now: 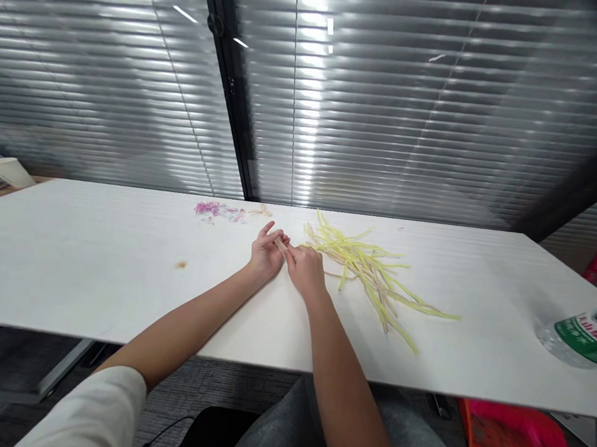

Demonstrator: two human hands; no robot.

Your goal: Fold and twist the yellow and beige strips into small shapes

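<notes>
Near the middle of the white table, my left hand [267, 255] has its fingers closed around a small beige strip bundle [281, 246], with one finger raised. Touching it from the right, my right hand [307, 270] pinches the lower part of the same bundle. Just right of my right hand lies a loose pile of yellow and beige fuzzy strips [370, 263], spread toward the table's front. Behind my hands, small pink and purple rings [212, 209] are scattered beside a small beige piece [262, 211].
A large clear bottle with a green label [589, 336] lies at the right edge of the white table [104, 247]. A white cup [11, 172] is at the far left. Window blinds [397, 98] rise behind; a red bag [514, 429] is below the table.
</notes>
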